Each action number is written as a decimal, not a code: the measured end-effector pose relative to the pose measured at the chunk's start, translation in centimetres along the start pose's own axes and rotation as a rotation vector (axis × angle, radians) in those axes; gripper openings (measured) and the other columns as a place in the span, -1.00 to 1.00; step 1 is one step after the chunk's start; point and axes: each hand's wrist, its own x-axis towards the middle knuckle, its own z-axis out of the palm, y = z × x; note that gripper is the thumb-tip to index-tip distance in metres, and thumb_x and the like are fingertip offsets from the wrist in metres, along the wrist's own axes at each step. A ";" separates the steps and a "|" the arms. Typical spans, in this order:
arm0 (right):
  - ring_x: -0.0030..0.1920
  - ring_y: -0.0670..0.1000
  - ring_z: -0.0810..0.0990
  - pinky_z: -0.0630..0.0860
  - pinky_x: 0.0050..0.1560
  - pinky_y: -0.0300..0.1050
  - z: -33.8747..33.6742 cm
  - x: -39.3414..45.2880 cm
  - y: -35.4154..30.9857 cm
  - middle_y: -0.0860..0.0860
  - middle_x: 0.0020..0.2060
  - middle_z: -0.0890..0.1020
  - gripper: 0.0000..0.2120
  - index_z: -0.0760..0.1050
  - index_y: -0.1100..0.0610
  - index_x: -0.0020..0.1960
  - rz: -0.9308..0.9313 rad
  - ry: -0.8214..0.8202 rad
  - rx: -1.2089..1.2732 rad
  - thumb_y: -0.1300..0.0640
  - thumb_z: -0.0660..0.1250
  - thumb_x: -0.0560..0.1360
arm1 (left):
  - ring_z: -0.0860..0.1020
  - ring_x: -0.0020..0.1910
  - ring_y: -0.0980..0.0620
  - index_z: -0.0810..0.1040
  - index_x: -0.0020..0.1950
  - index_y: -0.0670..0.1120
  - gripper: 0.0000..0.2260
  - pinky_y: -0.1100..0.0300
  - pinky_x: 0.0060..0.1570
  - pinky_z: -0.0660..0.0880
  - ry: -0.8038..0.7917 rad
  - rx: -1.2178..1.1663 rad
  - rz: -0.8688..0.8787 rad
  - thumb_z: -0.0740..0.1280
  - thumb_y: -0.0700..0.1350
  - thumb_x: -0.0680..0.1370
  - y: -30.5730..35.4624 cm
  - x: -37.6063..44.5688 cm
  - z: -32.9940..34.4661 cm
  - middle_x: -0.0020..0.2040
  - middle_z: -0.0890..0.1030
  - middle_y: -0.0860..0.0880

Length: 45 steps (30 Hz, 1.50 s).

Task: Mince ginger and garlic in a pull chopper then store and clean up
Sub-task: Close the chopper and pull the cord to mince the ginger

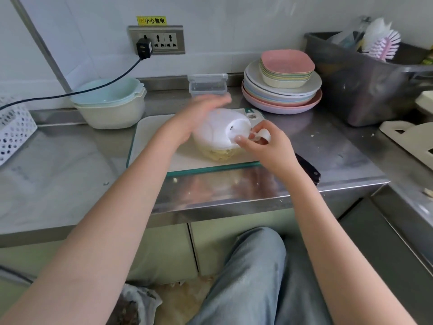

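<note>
White chopper lid [218,127] — pink top plate [287,62]

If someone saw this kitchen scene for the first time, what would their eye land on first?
Most likely the white pull chopper at the centre, standing on the cutting board with pale minced bits in its clear bowl. The left hand lies flat against its lid, blurred, while the right hand pinches the pull handle beside it. Behind to the right, a stack of pastel plates draws the eye next.
</note>
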 end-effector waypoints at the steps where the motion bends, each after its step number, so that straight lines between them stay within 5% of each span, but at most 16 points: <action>1: -0.36 -0.18 0.45 0.40 -0.25 -0.26 -0.2 -0.1 0.4 -0.09 -0.32 0.53 -0.62 0.42 0.08 -0.12 0.016 -0.037 0.068 -0.12 0.52 0.32 | 0.53 0.16 0.11 0.56 0.23 0.05 -0.71 0.33 0.12 0.47 -0.007 -0.154 -0.013 0.32 0.08 0.53 -0.8 -0.3 -0.6 0.17 0.55 0.10; 4: -0.44 -0.25 0.39 0.36 -0.32 -0.33 0.2 -0.2 0.5 -0.10 -0.37 0.48 -0.63 0.41 0.08 -0.11 -0.014 -0.069 0.109 0.04 0.57 0.29 | 0.49 0.22 0.00 0.48 0.30 0.09 -0.63 0.17 0.25 0.42 -0.002 -0.340 -0.053 0.34 -0.07 0.50 -3.4 -1.2 -0.4 0.24 0.51 0.01; 7: -0.40 -0.22 0.44 0.44 -0.25 -0.24 0.3 0.5 -0.6 -0.09 -0.35 0.51 -0.68 0.44 0.08 -0.16 -0.029 -0.058 0.117 0.13 0.58 0.28 | 0.48 0.25 0.02 0.51 0.22 0.18 -0.66 0.08 0.29 0.40 0.109 -0.253 -0.088 0.38 0.08 0.45 -3.2 -1.2 -0.1 0.28 0.51 0.04; 11: -0.21 0.11 0.53 0.56 0.00 0.22 -1.0 1.2 -1.7 0.16 -0.25 0.54 -0.75 0.47 0.13 -0.19 0.055 -0.152 0.370 0.24 0.55 0.31 | 0.55 0.06 -0.04 0.56 0.23 0.09 -0.58 0.14 -0.09 0.49 0.042 -0.240 -0.287 0.13 0.29 0.55 0.7 -1.2 -2.0 0.12 0.57 -0.02; 15: -0.27 -0.05 0.60 0.63 -0.03 0.03 -2.5 1.9 -2.2 0.11 -0.26 0.50 -0.89 0.44 0.23 -0.08 0.195 -0.268 0.706 0.27 0.38 0.47 | 0.53 -0.02 -0.06 0.51 0.25 0.04 -0.66 0.13 -0.14 0.46 -0.059 -0.248 -0.346 0.17 0.16 0.58 2.3 -1.2 -3.9 0.11 0.52 -0.10; 20: -0.35 -0.09 0.56 0.63 -0.03 0.07 -3.8 2.0 -1.2 0.02 -0.43 0.46 -0.89 0.46 0.23 -0.07 0.240 -0.305 0.734 0.18 0.32 0.52 | 0.45 0.08 -0.12 0.44 0.35 0.05 -0.65 -0.03 0.03 0.49 -0.152 -0.327 -0.364 0.22 0.08 0.58 2.0 -1.4 -3.5 0.15 0.44 -0.16; 23: -0.18 -0.03 0.63 0.63 -0.04 0.01 -4.2 1.9 -0.6 0.04 -0.30 0.59 -0.78 0.46 0.27 0.05 0.214 -0.346 0.756 0.16 0.34 0.48 | 0.45 0.10 -0.11 0.47 0.24 0.06 -0.75 -0.05 0.00 0.53 -0.187 -0.339 -0.332 0.25 0.06 0.57 1.9 -1.5 -3.3 0.18 0.43 -0.16; 26: 0.01 0.06 0.62 0.61 -0.05 -0.04 -4.2 1.9 0.0 0.13 -0.09 0.59 -0.47 0.44 0.30 0.16 0.198 -0.381 0.782 0.07 0.47 0.29 | 0.44 0.12 -0.11 0.50 0.18 0.08 -0.81 -0.09 0.06 0.53 -0.200 -0.343 -0.272 0.28 0.01 0.57 1.8 -1.7 -3.6 0.21 0.43 -0.15; 31: 0.03 0.07 0.63 0.59 0.03 -0.03 -3.9 2.1 0.4 0.10 -0.10 0.62 -0.37 0.45 0.27 0.02 0.092 -0.389 0.814 0.09 0.65 0.09 | 0.47 0.02 -0.02 0.51 0.21 0.10 -0.63 0.04 -0.02 0.52 -0.256 -0.431 -0.065 0.31 -0.11 0.41 1.5 -2.5 -4.2 0.13 0.46 -0.04; 39: 0.00 0.09 0.62 0.55 0.14 0.12 -4.5 1.4 -1.6 0.11 -0.11 0.60 -0.60 0.51 0.16 -0.11 0.009 -0.314 0.648 0.19 0.58 0.12 | 0.45 0.02 -0.01 0.52 0.18 0.11 -0.63 0.07 0.02 0.47 -0.300 -0.571 0.011 0.26 -0.20 0.42 -0.1 -2.7 -4.7 0.18 0.43 -0.02; 41: -0.18 -0.09 0.56 0.60 -0.02 -0.05 -3.9 0.8 -2.7 -0.07 -0.26 0.59 -0.67 0.51 0.09 -0.15 -0.110 -0.182 0.363 0.22 0.60 0.20 | 0.45 0.04 -0.02 0.51 0.17 0.11 -0.68 -0.02 -0.03 0.51 -0.264 -0.619 0.006 0.30 -0.13 0.43 -0.2 -2.6 -4.4 0.18 0.43 0.00; 43: -0.40 -0.24 0.42 0.40 -0.27 -0.41 -2.4 0.1 -4.2 -0.18 -0.39 0.51 -0.74 0.50 0.08 -0.17 -0.262 -0.070 0.093 0.20 0.57 0.28 | 0.49 0.10 -0.05 0.51 0.11 0.11 -0.70 -0.08 -0.07 0.54 -0.193 -0.695 0.001 0.39 0.00 0.38 -0.2 -2.4 -4.0 0.18 0.46 0.00; 45: -0.44 -0.26 0.40 0.29 -0.37 -0.49 -1.1 0.1 -5.4 -0.17 -0.39 0.49 -0.83 0.52 0.13 -0.17 -0.350 -0.016 -0.025 0.21 0.51 0.34 | 0.56 0.08 -0.04 0.50 0.07 0.11 -0.66 -0.04 -0.09 0.57 -0.105 -0.688 -0.012 0.43 0.06 0.33 -0.2 -2.2 -3.6 0.15 0.53 0.01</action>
